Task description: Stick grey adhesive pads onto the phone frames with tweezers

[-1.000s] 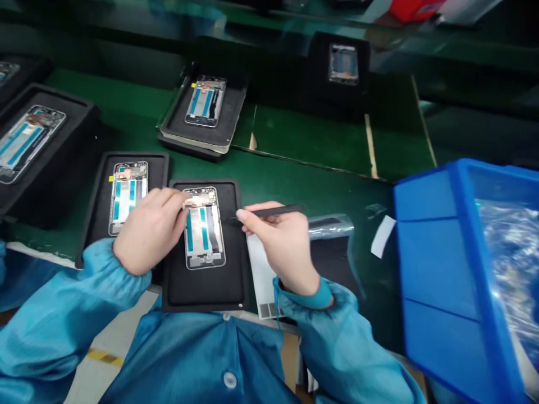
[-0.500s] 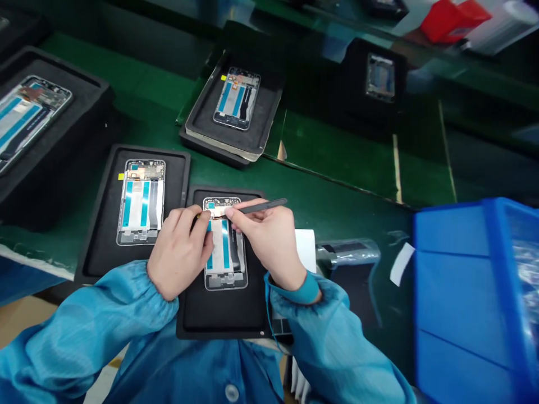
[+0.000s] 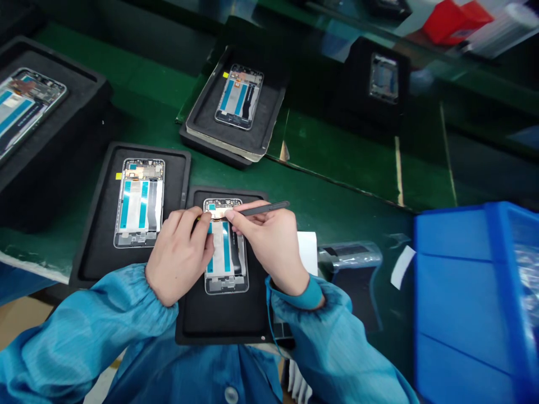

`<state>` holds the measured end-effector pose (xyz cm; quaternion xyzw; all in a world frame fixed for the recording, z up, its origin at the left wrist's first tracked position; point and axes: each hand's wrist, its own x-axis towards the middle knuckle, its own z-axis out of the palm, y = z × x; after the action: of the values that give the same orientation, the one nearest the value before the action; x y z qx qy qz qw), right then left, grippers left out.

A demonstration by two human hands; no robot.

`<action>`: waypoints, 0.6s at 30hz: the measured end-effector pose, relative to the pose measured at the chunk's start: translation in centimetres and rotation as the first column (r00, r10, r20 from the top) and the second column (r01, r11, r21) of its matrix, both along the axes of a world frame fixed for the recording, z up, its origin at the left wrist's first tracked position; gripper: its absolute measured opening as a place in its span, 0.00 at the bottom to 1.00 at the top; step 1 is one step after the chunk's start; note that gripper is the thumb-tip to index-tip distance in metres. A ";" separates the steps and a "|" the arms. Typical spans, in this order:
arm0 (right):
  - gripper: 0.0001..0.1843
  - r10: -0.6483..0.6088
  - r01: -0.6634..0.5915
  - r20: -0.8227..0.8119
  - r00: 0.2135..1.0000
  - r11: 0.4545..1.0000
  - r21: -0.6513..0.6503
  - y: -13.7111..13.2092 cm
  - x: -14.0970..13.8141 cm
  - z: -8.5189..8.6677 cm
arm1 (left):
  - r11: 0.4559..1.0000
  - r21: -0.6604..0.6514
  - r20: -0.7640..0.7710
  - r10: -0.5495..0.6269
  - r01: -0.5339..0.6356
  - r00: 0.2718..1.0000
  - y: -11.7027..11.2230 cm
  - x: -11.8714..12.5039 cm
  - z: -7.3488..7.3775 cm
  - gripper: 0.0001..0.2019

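An opened phone [image 3: 226, 264] with blue strips and bare circuitry lies in a black foam tray [image 3: 223, 325] before me. My left hand [image 3: 179, 252] is curled against the phone's left side, fingertips on its upper left edge, with a trace of yellow beside them. Between the thumb and fingers of my right hand [image 3: 273, 235] are dark tweezers [image 3: 265, 209], whose handle end points right. The tweezers' tips reach the upper part of the phone, mostly hidden by my fingers. A second opened phone [image 3: 140, 207] with a yellow tab rests in the tray [image 3: 174, 163] on the left.
Stacked trays carry another opened phone [image 3: 240, 98] at the back. More black trays [image 3: 84, 73] stand far left. A blue bin [image 3: 455, 292] occupies the right side. Near it lie a white paper strip [image 3: 403, 266] and clear plastic film [image 3: 357, 252]. A red object [image 3: 455, 22] sits back right.
My hands keep nearly the same pose on the phone. The view has shifted slightly; otherwise the scene looks alike.
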<state>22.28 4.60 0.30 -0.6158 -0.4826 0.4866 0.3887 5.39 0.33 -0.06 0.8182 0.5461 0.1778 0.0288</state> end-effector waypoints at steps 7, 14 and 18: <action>0.08 -0.005 0.006 0.016 1.000 1.000 -0.004 0.0 -0.1 0.0 | 1.000 0.006 -0.004 -0.006 0.006 1.000 0.0 -0.1 0.0 0.18; 0.08 -0.008 0.008 0.016 1.000 1.000 -0.009 0.0 0.0 0.1 | 1.000 0.017 -0.017 -0.009 0.009 1.000 0.0 0.0 0.0 0.17; 0.09 0.000 0.001 0.036 0.999 1.000 -0.028 0.0 0.0 0.2 | 0.999 0.035 -0.017 -0.002 0.003 1.000 0.0 -0.1 -0.1 0.17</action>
<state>22.26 4.65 0.49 -0.6301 -0.4825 0.4821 0.3711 5.30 0.34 -0.20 0.8207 0.5421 0.1802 0.0102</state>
